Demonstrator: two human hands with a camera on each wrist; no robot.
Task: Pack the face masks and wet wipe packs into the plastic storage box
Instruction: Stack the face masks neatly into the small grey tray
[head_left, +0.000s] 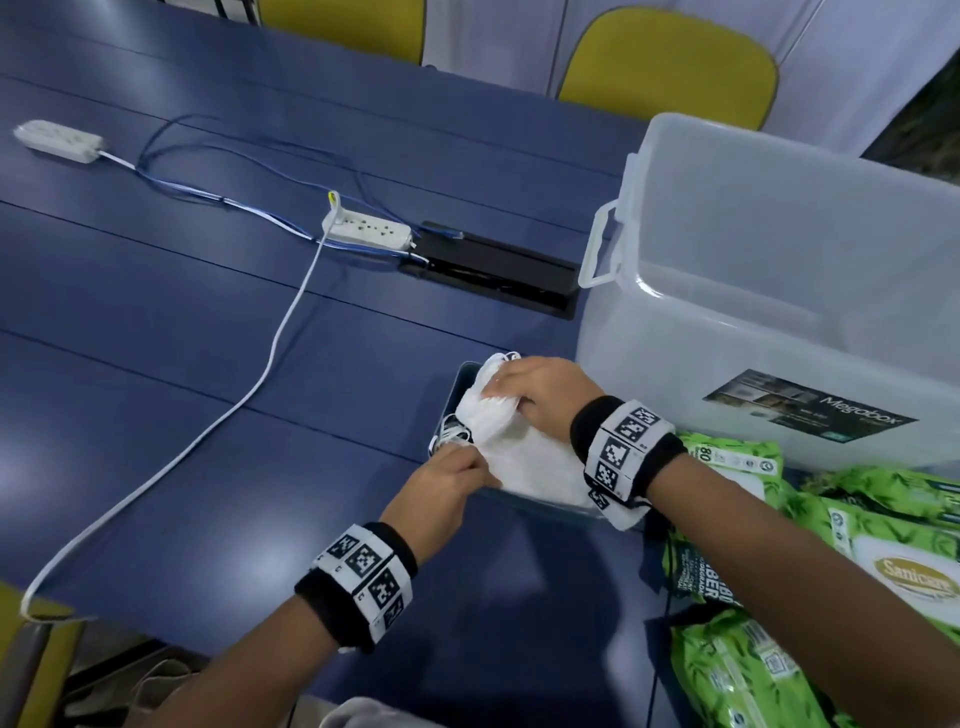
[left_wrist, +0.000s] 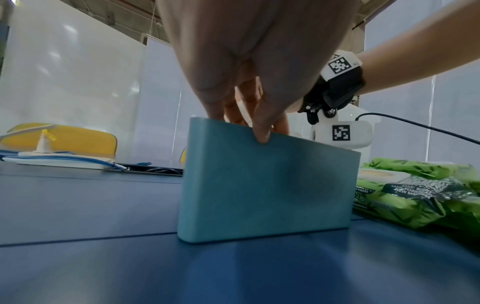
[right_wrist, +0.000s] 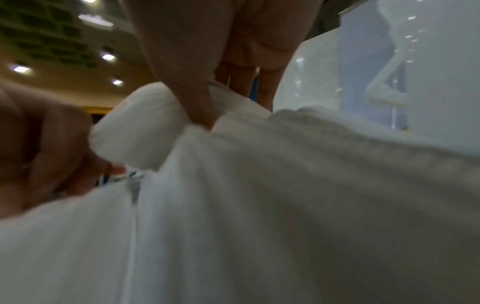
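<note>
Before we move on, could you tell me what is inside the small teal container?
White face masks fill the teal container, gripped by both hands; anything beneath them is covered.

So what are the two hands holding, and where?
Right hand grips the far end of the white face masks; left hand holds the blue container's near rim.

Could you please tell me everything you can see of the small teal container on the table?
The teal container is a small open-topped holder with rounded corners and matte, plastic-looking walls. It stands upright on the blue table, between the clear storage box and the person. White face masks fill it. The left hand grips its near rim; the right hand holds the masks.
</note>
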